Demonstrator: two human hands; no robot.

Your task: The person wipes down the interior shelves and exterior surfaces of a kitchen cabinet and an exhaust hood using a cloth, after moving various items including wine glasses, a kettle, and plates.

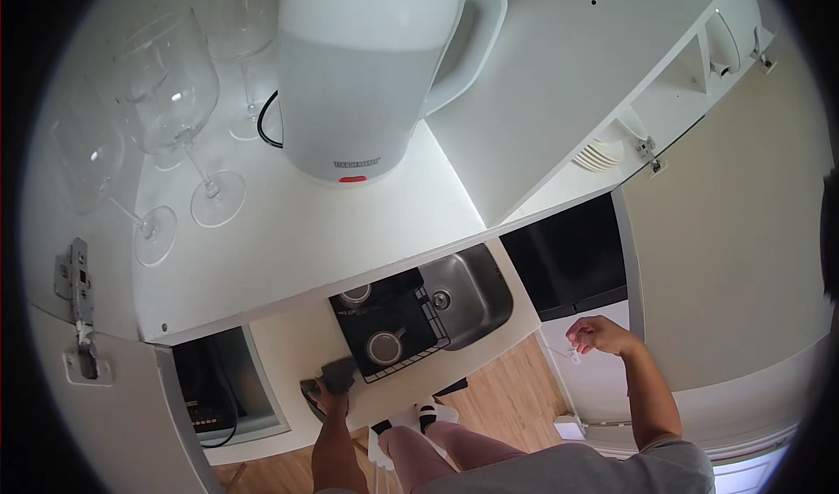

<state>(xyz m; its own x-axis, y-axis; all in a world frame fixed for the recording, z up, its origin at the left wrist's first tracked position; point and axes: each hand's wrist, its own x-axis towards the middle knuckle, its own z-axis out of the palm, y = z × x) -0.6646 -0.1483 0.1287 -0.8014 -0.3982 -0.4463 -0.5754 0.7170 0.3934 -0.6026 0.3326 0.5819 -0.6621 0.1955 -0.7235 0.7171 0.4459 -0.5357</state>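
My left hand [326,399] reaches down to the counter by a dark grey item [338,375], perhaps a cloth or a cup. Beneath the hand lies a dark rounded object [308,389], partly covered. Whether my fingers grip either one is unclear. Raised at the right, my right hand [598,335] is empty, its fingers bent and apart, near an open cabinet door [721,219]. Before me, a white Tough Mama electric kettle [360,107] stands on the cabinet shelf [314,232]. Several stemmed glasses [174,94] stand to its left.
Below the shelf, a black rack with a mat [400,327] holds upturned mugs [384,348] beside a steel sink [475,297]. Stacked plates [600,154] sit in the right compartment. A metal hinge [82,297] juts out at left. My feet are on a white stool [446,413].
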